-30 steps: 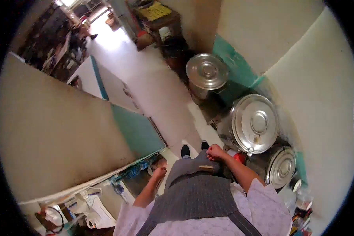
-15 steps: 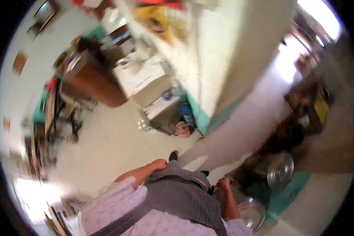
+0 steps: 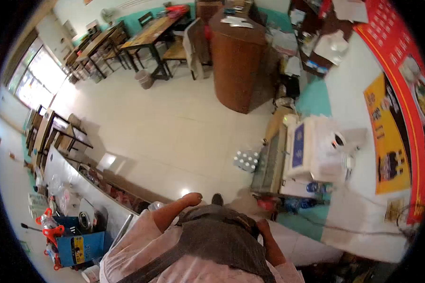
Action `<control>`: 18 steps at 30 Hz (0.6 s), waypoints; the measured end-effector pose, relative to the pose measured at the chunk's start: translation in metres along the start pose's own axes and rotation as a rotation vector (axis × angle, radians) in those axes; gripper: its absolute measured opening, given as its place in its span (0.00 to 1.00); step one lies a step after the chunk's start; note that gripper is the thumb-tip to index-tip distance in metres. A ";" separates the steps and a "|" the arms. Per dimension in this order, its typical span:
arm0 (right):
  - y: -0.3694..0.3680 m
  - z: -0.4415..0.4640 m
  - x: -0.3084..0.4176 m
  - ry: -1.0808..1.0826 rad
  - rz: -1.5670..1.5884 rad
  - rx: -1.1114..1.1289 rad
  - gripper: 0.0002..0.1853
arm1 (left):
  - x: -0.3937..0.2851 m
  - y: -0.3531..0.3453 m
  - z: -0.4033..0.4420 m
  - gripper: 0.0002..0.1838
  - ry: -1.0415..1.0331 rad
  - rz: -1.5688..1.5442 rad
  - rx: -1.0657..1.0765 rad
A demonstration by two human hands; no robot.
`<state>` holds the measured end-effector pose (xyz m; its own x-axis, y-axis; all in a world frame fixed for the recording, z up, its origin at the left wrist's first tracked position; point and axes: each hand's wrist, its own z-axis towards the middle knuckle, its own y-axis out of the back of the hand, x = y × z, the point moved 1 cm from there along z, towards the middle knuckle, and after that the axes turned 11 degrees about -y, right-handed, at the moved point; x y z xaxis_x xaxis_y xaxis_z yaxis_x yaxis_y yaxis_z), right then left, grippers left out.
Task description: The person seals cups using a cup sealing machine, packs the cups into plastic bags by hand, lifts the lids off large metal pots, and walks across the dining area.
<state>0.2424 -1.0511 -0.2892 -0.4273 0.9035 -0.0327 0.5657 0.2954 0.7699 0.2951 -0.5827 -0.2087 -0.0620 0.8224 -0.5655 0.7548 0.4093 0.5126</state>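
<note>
My left hand (image 3: 192, 199) hangs in front of the dark grey apron (image 3: 217, 240), over the pale tiled floor; its fingers look curled, but whether anything is in them cannot be made out. Beside the apron's right edge is my right hand (image 3: 263, 227), dark and partly lost against the cloth, its fingers indistinct. A black shoe (image 3: 217, 199) shows on the floor between the hands.
A metal counter (image 3: 75, 174) with a blue box (image 3: 82, 247) runs along the left. At right stand a white machine (image 3: 307, 146) and white-capped bottles (image 3: 246, 161). Ahead are a brown rounded desk (image 3: 236, 66), a bin (image 3: 143, 79), tables and chairs.
The view has swung left from the corridor with lidded metal pots to a room with tables. My left hand has moved forward of the apron; my right hand hangs by its right side.
</note>
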 end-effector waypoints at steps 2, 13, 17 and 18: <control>0.044 0.075 0.011 0.087 0.029 -0.297 0.13 | 0.034 0.021 -0.024 0.23 0.038 -0.010 -0.108; 0.374 0.236 0.139 -0.014 0.670 0.141 0.35 | 0.156 -0.023 -0.062 0.22 0.167 -0.439 -0.335; 0.336 0.341 0.139 0.255 0.564 0.086 0.36 | 0.138 0.031 -0.073 0.24 0.326 -0.641 -0.383; 0.337 0.363 0.134 0.248 0.562 0.150 0.37 | 0.126 0.055 -0.081 0.24 0.357 -0.715 -0.369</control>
<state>0.6314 -0.7178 -0.2656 -0.1765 0.8396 0.5137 0.8366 -0.1470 0.5278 0.2760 -0.4247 -0.1998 -0.6859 0.3693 -0.6270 0.2017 0.9244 0.3238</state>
